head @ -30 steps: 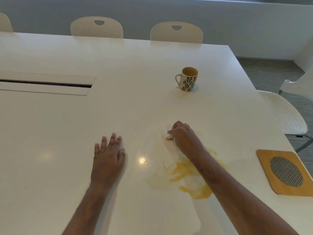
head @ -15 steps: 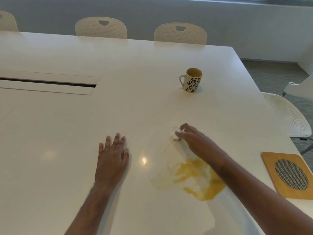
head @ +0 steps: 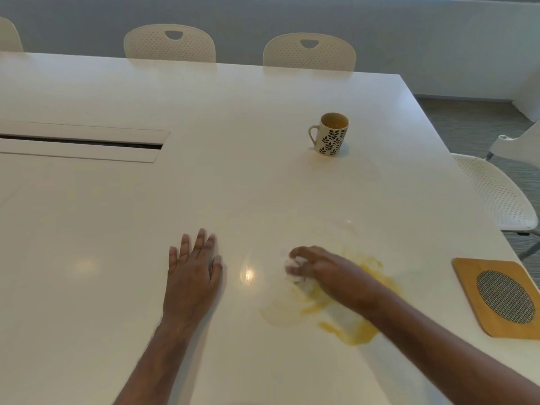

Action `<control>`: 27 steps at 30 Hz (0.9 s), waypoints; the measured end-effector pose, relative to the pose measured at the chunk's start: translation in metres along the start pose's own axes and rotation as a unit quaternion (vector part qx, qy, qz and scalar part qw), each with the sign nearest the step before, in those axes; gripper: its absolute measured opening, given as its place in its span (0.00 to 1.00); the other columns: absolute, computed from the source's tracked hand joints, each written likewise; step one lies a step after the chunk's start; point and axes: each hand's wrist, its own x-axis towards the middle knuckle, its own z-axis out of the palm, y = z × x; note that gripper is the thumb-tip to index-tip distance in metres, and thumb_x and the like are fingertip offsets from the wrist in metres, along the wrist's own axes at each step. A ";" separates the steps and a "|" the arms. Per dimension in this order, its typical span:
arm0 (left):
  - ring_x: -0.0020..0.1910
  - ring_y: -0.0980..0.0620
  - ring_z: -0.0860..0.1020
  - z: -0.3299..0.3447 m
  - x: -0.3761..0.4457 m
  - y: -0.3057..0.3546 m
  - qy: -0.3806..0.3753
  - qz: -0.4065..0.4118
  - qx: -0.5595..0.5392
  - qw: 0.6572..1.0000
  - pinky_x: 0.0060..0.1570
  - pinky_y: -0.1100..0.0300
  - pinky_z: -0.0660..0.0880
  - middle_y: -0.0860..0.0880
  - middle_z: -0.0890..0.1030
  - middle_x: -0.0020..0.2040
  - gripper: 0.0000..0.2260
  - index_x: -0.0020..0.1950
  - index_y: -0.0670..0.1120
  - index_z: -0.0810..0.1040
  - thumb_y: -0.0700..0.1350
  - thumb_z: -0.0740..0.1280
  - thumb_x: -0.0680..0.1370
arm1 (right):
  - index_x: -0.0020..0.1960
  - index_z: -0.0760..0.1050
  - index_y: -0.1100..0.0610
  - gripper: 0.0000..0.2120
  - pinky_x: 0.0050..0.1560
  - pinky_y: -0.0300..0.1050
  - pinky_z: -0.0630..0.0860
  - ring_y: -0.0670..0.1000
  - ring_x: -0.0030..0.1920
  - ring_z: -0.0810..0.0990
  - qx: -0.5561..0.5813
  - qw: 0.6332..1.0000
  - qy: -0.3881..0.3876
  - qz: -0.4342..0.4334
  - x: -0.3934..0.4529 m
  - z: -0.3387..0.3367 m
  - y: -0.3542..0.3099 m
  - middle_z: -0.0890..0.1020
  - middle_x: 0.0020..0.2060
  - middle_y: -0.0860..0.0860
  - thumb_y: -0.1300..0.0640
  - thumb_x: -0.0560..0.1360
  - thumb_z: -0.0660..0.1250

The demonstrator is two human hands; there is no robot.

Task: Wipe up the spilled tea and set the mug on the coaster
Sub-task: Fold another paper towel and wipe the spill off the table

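The right hand grips a crumpled white tissue over the yellow tea spill; the left hand lies flat, fingers straight. The mug stands upright farther back, handle pointing left, well apart from the coaster.

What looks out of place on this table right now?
A yellow tea spill is smeared across the white table under the right hand, which grips a white wad. The mug stands on bare table, far from the wooden coaster at the right edge.
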 end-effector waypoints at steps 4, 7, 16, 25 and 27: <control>0.85 0.43 0.55 -0.001 0.000 0.000 0.000 0.001 -0.003 1.000 0.83 0.41 0.50 0.51 0.61 0.85 0.28 0.83 0.52 0.65 0.55 0.52 0.82 | 0.56 0.82 0.49 0.10 0.56 0.45 0.75 0.49 0.59 0.79 0.018 0.987 0.019 0.156 -0.004 -0.029 0.051 0.80 0.59 0.45 0.48 0.84 0.64; 0.85 0.43 0.55 -0.001 -0.001 0.002 0.002 -0.001 -0.004 1.000 0.83 0.42 0.50 0.51 0.61 0.85 0.28 0.83 0.52 0.65 0.55 0.53 0.82 | 0.61 0.84 0.52 0.15 0.50 0.51 0.80 0.55 0.57 0.80 -0.025 0.979 0.020 0.203 -0.002 -0.033 0.062 0.80 0.61 0.51 0.64 0.82 0.63; 0.85 0.43 0.55 0.000 -0.001 0.000 0.006 0.002 -0.001 1.000 0.83 0.42 0.50 0.50 0.61 0.84 0.29 0.83 0.51 0.66 0.56 0.51 0.82 | 0.67 0.78 0.42 0.16 0.60 0.41 0.77 0.47 0.65 0.77 0.031 0.991 -0.020 0.130 -0.055 -0.012 0.042 0.75 0.71 0.43 0.49 0.84 0.57; 0.85 0.44 0.55 0.000 -0.001 0.002 0.001 -0.003 0.002 1.000 0.83 0.42 0.49 0.51 0.61 0.85 0.29 0.83 0.52 0.65 0.57 0.50 0.82 | 0.62 0.81 0.52 0.14 0.60 0.49 0.75 0.54 0.62 0.77 0.007 0.959 0.051 0.279 0.000 -0.027 0.092 0.79 0.63 0.50 0.52 0.83 0.59; 0.85 0.45 0.54 0.000 -0.001 0.002 -0.001 -0.007 0.002 1.000 0.83 0.43 0.48 0.51 0.60 0.85 0.29 0.83 0.52 0.65 0.56 0.51 0.82 | 0.62 0.81 0.54 0.16 0.60 0.48 0.75 0.54 0.63 0.77 0.028 0.961 0.059 0.268 0.015 -0.024 0.074 0.79 0.64 0.51 0.51 0.84 0.58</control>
